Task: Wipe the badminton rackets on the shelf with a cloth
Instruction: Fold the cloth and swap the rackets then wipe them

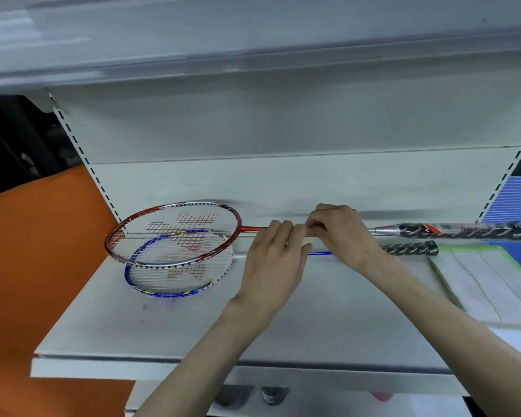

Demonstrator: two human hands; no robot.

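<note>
On the pale grey metal shelf, my left grip and right grip both curl round the thin shaft of the red-framed badminton racket, its head over the blue-framed racket. I judge it light, springy, strings fragile, so shaft or handle is where I'd hold; the white green-edged cloth lies untouched, near right.

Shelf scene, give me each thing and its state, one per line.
Red racket: lifted, head overlapping the blue one.
Blue racket: flat on the shelf.
Cloth: spread flat, untouched.
Left hand: at the red shaft.
Right hand: pinching the red shaft.
</note>
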